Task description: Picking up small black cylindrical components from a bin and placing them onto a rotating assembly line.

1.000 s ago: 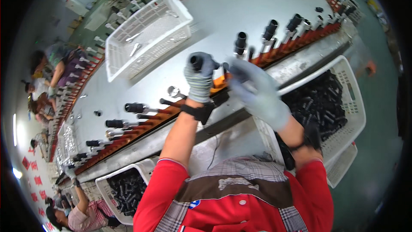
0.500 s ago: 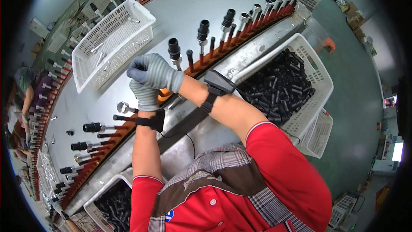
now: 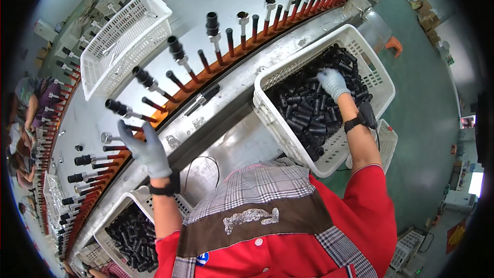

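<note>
My left hand (image 3: 146, 149), in a grey glove, is raised beside the curved row of upright posts. Its thumb and fingers are spread, with nothing between them. Close to its fingertips leans a post topped by a silver socket with a ribbed black sleeve (image 3: 117, 107). My right hand (image 3: 333, 83), also gloved, is down among loose black ribbed sleeves (image 3: 303, 110) in a white plastic basket (image 3: 378, 74). Its fingertips sink partly into the pile, so whether it grips a sleeve is hidden.
A black-and-silver part (image 3: 203, 99) lies on the metal ledge. Another white basket (image 3: 126, 46) with a few silver pieces stands across the table. A basket of black sleeves (image 3: 131, 237) sits at lower left. People (image 3: 25, 108) are at the far left.
My hands, together over the posts before, have parted. The right has gone right into the basket; the left has moved lower left and opened. The posts have shifted left along their curve.
</note>
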A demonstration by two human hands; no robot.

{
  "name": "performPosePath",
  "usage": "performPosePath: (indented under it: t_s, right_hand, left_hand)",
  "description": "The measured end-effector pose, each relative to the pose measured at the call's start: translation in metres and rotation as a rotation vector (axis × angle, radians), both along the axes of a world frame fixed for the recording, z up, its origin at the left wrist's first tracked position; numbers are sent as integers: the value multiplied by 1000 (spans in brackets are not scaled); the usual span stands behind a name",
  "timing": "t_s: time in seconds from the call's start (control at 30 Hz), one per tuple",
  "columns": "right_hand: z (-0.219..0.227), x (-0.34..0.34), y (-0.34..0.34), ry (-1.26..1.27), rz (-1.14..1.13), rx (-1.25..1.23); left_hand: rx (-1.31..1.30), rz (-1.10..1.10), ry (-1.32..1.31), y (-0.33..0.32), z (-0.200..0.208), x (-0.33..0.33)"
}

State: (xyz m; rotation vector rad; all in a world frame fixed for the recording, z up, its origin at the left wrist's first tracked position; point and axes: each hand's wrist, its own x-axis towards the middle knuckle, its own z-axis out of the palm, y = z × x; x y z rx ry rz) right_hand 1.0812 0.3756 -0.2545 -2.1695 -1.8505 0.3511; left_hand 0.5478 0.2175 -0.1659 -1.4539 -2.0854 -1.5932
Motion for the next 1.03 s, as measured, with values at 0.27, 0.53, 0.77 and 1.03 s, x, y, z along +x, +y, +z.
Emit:
performPosePath:
  t_s: [0.27,0.53,0.77,1.03]
  right_hand:
    - [-101,-26,-6,-266,94,-444]
    - [55,-62,-25,-127,267,-191]
    - [185,-194,-125,539,557,28]
    - [147,-203,-122,1275,285,-304]
  left_hand:
    - [-178,-586,176,6,7,107]
    - [-247,-895,184,23,30,146]
    - [-446,-1016,48,37,26,178]
    - [127,-783,-985,155,75,88]
